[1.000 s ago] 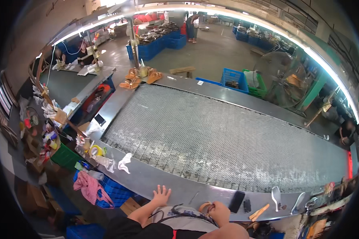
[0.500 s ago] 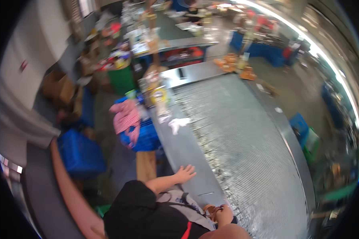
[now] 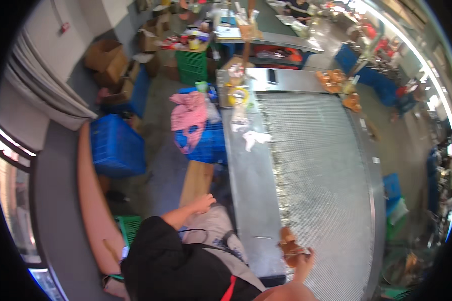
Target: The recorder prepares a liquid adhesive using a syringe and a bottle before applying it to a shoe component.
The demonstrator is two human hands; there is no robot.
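- My right grip [image 3: 304, 260] is closed around one end of a brown sandal [image 3: 289, 244], over the table [image 3: 253, 200] where its metal edge meets the mesh [image 3: 319, 175].
- My left grip [image 3: 203, 202] is near my grey apron [image 3: 213, 223], off the table; I cannot tell how open.
- Further along lies a white scrap [image 3: 255, 139].
- Tan sandals [image 3: 331, 80] sit at the far corner.

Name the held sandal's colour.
The sandal in the right hand is brown, clearest in the head view.
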